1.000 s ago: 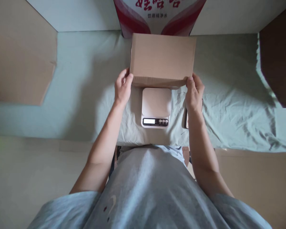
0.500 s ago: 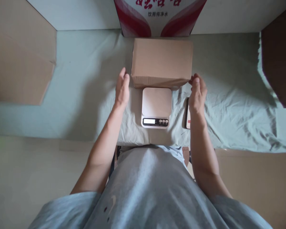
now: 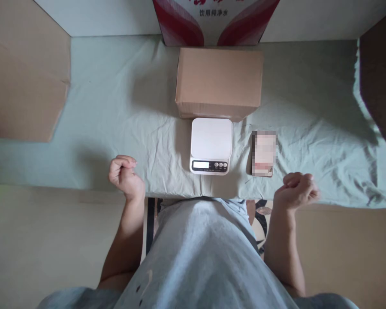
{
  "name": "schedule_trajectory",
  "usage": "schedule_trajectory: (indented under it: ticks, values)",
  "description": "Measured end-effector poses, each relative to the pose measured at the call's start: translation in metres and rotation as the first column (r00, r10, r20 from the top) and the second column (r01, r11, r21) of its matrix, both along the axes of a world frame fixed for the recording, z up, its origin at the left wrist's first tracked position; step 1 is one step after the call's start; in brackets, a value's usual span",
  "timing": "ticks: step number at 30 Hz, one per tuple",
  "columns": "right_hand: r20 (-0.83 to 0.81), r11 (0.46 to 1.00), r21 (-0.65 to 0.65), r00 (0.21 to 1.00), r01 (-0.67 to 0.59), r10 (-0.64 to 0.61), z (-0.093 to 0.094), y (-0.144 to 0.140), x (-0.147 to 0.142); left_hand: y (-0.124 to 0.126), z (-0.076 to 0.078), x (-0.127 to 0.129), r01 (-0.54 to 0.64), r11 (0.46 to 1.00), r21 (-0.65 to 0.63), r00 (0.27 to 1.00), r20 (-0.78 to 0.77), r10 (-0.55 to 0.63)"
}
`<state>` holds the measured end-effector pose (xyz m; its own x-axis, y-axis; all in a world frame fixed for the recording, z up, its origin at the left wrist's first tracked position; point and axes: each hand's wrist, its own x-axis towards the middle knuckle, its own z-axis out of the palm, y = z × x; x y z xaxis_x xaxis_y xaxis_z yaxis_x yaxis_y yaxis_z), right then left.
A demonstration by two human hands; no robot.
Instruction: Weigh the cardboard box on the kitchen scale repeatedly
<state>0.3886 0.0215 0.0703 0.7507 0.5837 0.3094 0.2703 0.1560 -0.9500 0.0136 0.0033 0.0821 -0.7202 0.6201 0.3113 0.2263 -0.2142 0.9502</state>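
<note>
Cardboard box [image 3: 219, 79] stretches left-right; scale [image 3: 211, 138] runs fore-and-aft, display [image 3: 201, 165] nearside.

Grey-blue shirt [image 3: 202, 257], short sleeves [image 3: 79, 297]; pale curved streak [image 3: 149, 276], dark specks [image 3: 138, 289] on left front.

Makeshift indoor tabletop station; home or small workshop, can't tell which. Evidence: wrinkled green cloth [image 3: 106, 73] as cover, kitchen-type scale [image 3: 211, 139], plain carton [image 3: 220, 77], patterned floor [image 3: 262, 219].

Phone screen [image 3: 264, 152] pixelated, red-and-white box [image 3: 215, 25] cut off at top, scale display [image 3: 201, 165] unreadable
</note>
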Motion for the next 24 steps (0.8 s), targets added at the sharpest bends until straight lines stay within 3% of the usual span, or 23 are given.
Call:
schedule_trajectory:
  ticks: [9,24]
  values:
    - [-0.040,0.993,0.087,0.995,-0.084,0.088,0.004,0.008,0.000,0.008,0.003,0.006,-0.007,0.995,-0.098,0.998,-0.060,0.001]
    - [-0.029,0.989,0.014,0.989,-0.147,0.148,0.009,0.006,-0.011,0.009,-0.007,0.009,0.050,0.998,-0.024,0.999,0.018,-0.050]
